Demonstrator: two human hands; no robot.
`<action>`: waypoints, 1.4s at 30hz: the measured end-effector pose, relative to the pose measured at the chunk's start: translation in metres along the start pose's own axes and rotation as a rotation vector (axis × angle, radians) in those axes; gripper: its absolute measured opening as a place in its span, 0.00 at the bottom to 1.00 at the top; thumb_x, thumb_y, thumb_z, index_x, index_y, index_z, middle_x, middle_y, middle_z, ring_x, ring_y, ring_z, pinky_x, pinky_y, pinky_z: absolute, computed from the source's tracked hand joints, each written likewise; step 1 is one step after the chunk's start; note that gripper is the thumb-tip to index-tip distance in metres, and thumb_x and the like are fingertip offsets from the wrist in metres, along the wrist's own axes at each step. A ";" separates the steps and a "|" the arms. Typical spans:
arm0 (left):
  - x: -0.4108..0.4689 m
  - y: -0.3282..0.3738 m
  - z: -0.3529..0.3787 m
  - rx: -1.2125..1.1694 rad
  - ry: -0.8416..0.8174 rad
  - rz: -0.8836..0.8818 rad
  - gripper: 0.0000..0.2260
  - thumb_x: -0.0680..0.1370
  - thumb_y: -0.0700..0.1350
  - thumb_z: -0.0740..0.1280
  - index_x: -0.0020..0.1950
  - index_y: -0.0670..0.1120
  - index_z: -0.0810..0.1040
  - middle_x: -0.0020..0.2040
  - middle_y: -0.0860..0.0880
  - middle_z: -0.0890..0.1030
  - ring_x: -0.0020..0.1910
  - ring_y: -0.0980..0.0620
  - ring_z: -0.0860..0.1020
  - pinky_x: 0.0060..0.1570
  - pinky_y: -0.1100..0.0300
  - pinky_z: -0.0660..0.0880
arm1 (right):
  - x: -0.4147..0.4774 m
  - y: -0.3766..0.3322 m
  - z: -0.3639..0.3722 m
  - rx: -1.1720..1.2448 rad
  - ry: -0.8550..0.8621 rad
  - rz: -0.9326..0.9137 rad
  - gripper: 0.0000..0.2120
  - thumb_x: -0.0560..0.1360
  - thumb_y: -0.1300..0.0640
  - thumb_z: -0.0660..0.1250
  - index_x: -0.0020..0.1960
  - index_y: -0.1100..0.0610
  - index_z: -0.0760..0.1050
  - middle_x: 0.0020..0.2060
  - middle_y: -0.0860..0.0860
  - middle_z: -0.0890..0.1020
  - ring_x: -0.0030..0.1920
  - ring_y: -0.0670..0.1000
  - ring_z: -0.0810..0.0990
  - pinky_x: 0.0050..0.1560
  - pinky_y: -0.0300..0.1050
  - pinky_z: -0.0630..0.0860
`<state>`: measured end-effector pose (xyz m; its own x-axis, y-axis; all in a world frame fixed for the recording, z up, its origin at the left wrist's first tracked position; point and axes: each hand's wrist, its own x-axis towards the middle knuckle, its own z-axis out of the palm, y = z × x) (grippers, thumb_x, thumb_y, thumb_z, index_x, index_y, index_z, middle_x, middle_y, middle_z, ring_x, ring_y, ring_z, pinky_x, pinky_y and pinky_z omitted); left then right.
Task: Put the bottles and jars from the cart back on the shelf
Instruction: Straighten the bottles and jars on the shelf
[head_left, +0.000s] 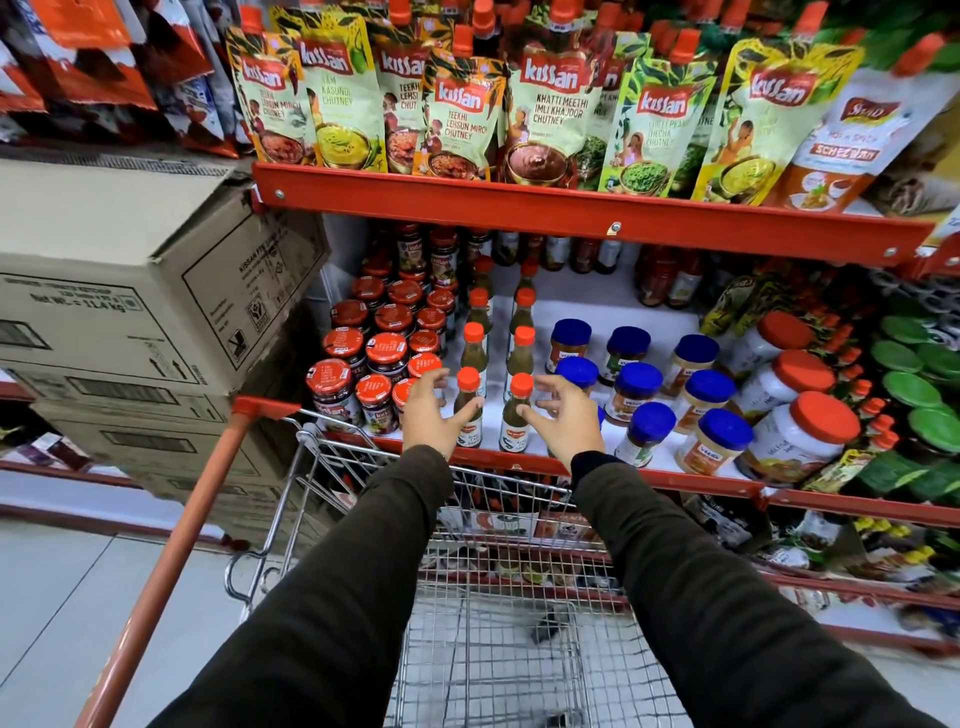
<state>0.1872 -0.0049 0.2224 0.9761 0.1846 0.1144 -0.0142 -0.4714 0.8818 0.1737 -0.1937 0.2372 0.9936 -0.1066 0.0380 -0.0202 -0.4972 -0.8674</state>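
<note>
A red metal shelf (582, 214) fills the upper and right part of the view, its top tier lined with standing chutney pouches (457, 111). To the left of it, brown cardboard boxes (130, 291) are stacked in a tall pile. Below, a wire cart (483, 613) with an orange handle (171, 551) stands pushed up against the shelf; its basket looks nearly bare apart from a small dark item on the bottom that is too blurred to identify.

On the middle tier, large white jars with orange-red lids (800, 436) stand at the right, with green-lidded jars (914, 389) further right. Blue-lidded jars (639, 389) sit in rows in the centre-right, and dark jam jars with red lids (363, 364) crowd the left side. Between those two groups run two rows of slim bottles (519, 358) of green sauce with orange caps, reaching back toward the rear of the shelf.

Two dark sleeves reach forward over the cart. The left hand (431, 410) is spread, fingers loose, just beside the front bottle of the left row (469, 410), its thumb near the bottle's body, gripping nothing. The right hand (563, 415) is likewise spread and empty, just beside the front bottle of the right row (515, 415).
</note>
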 end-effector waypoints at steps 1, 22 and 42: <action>-0.004 0.000 0.002 -0.002 0.038 -0.002 0.29 0.70 0.54 0.76 0.67 0.47 0.71 0.61 0.47 0.74 0.52 0.48 0.76 0.55 0.55 0.75 | -0.004 0.003 -0.004 0.013 0.050 -0.026 0.20 0.74 0.57 0.73 0.65 0.55 0.74 0.61 0.53 0.80 0.54 0.50 0.81 0.58 0.47 0.78; -0.118 0.092 0.197 -0.383 -0.370 -0.348 0.26 0.83 0.58 0.50 0.79 0.49 0.59 0.80 0.48 0.60 0.79 0.49 0.58 0.78 0.53 0.53 | -0.014 0.104 -0.130 0.517 -0.023 0.438 0.32 0.81 0.36 0.46 0.80 0.50 0.53 0.79 0.52 0.60 0.79 0.54 0.57 0.78 0.55 0.53; -0.104 0.082 0.229 -0.549 -0.440 -0.495 0.44 0.66 0.79 0.49 0.76 0.57 0.64 0.77 0.46 0.66 0.77 0.47 0.63 0.76 0.45 0.58 | -0.037 0.121 -0.147 0.529 -0.192 0.411 0.57 0.59 0.15 0.52 0.80 0.47 0.55 0.79 0.52 0.62 0.77 0.53 0.63 0.79 0.58 0.53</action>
<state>0.1341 -0.2607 0.1781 0.8913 -0.1463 -0.4292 0.4431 0.0799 0.8929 0.1181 -0.3765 0.2039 0.9202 -0.0179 -0.3911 -0.3901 0.0427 -0.9198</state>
